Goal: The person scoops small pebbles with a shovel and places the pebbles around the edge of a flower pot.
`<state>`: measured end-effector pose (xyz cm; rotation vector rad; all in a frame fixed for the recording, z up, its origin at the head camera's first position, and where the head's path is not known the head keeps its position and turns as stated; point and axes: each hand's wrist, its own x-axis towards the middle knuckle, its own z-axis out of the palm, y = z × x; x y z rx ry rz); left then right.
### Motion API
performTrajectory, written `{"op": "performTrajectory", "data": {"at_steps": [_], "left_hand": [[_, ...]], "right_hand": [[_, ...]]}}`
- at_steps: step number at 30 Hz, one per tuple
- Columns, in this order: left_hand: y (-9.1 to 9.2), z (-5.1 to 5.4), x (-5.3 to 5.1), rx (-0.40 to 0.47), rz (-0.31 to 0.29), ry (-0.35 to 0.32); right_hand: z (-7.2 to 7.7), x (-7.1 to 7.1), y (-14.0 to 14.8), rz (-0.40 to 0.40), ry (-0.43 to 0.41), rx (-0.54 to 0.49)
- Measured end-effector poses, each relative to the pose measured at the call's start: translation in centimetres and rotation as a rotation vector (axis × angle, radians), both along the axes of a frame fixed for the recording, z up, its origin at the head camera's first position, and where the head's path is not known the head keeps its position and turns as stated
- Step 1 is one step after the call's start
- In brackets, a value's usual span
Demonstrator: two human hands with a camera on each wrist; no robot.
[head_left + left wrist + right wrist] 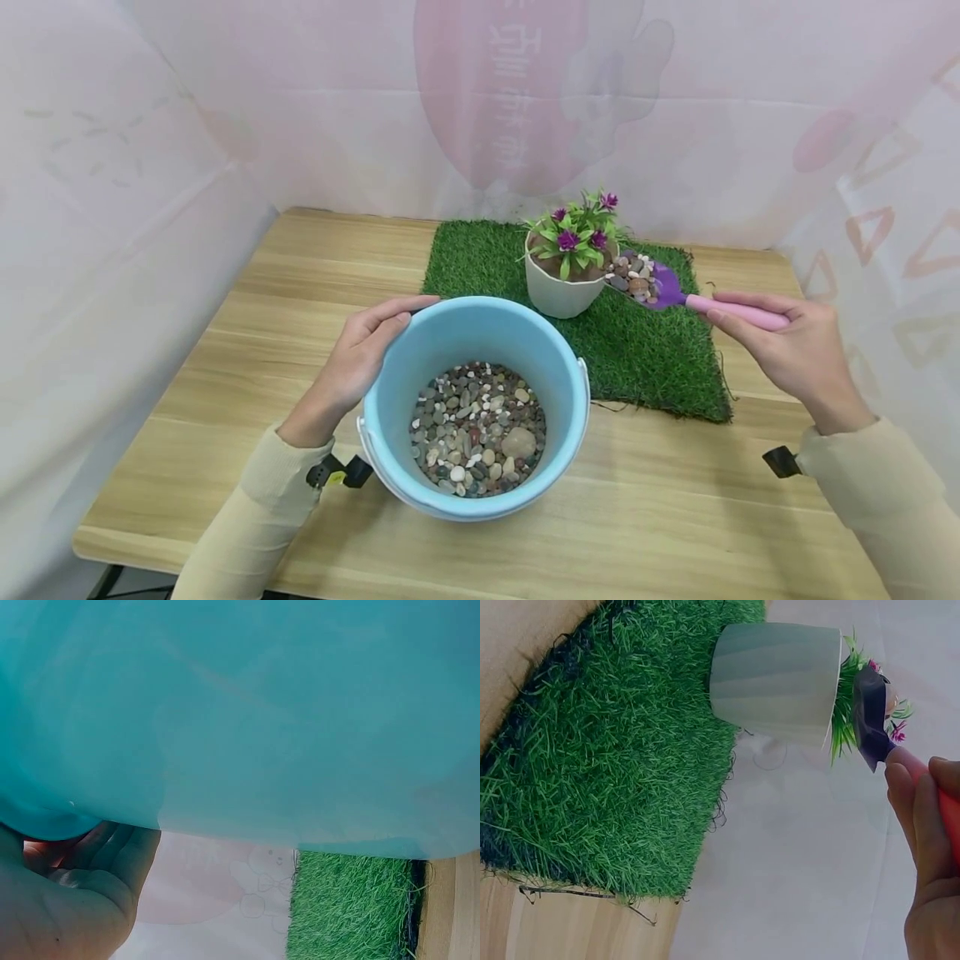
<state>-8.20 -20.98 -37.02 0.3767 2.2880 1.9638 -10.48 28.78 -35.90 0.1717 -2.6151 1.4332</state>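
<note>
My right hand (795,350) grips the pink handle of a small garden trowel (738,312) with a purple blade. Pebbles (636,275) lie heaped on the blade, whose tip is at the right rim of a white flowerpot (558,287). Purple flowers and green leaves (573,233) rise from brown filling in the pot. In the right wrist view, the blade (870,716) appears beside the pot's top edge. My left hand (363,350) rests against the outside of a light blue bucket (570,433) near its rim, fingers fairly straight. Mixed pebbles (480,433) cover the bucket's bottom.
A green artificial grass mat (652,358) lies under the flowerpot on the wooden table (660,492). The bucket's white handle (378,467) hangs down at its side. Pale printed cloth (337,125) walls in the table's back and sides.
</note>
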Motion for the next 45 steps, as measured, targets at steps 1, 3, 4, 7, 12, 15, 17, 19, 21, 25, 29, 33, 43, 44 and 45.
{"op": "performTrajectory", "data": {"at_steps": [1,3,4,7,12,15,17,19,21,25,29,33,43,44,45], "left_hand": [[0.0,0.0,0.0,0.001,-0.002,0.0],[0.1,0.0,0.0,0.003,-0.004,0.002],[0.1,0.0,0.0,0.004,-0.006,0.003],[0.1,0.0,-0.1,0.005,-0.009,0.007],[0.1,0.1,0.0,0.006,-0.008,0.002],[0.1,0.1,0.1,0.001,-0.003,0.0],[0.1,0.1,0.1,-0.004,-0.002,0.001],[0.1,0.1,0.1,-0.004,-0.002,0.002],[0.1,0.1,0.1,-0.006,-0.001,0.005],[0.1,0.1,0.1,-0.011,0.003,0.009],[0.0,0.1,0.1,-0.015,0.004,0.011],[0.1,0.2,0.1,-0.021,0.007,0.012],[0.3,0.2,0.1,-0.025,0.008,0.023],[0.3,0.2,0.1,-0.023,0.008,0.023],[0.3,0.2,0.1,-0.021,0.007,0.023]], "right_hand": [[0.0,-0.1,0.0,0.005,-0.002,0.0],[0.0,-0.4,0.0,0.01,-0.014,-0.002],[0.0,-0.5,-0.1,0.01,-0.016,0.0],[0.0,-0.8,-0.2,0.006,-0.02,0.019],[0.2,-1.5,-0.4,0.025,-0.023,0.052],[0.2,-1.9,-0.7,0.045,-0.007,0.064],[0.3,-2.2,-1.0,0.052,0.007,0.074],[0.4,-2.4,-1.2,0.05,0.025,0.091],[0.7,-2.6,-1.5,0.049,0.033,0.116],[1.2,-3.0,-2.1,0.061,0.025,0.148],[1.7,-3.4,-2.8,0.061,0.014,0.195],[2.2,-3.6,-3.3,0.038,0.011,0.267],[3.5,-4.2,-4.3,0.063,-0.053,0.31],[3.7,-4.2,-4.4,0.064,-0.052,0.317],[3.9,-4.3,-4.5,0.067,-0.051,0.327]]}}
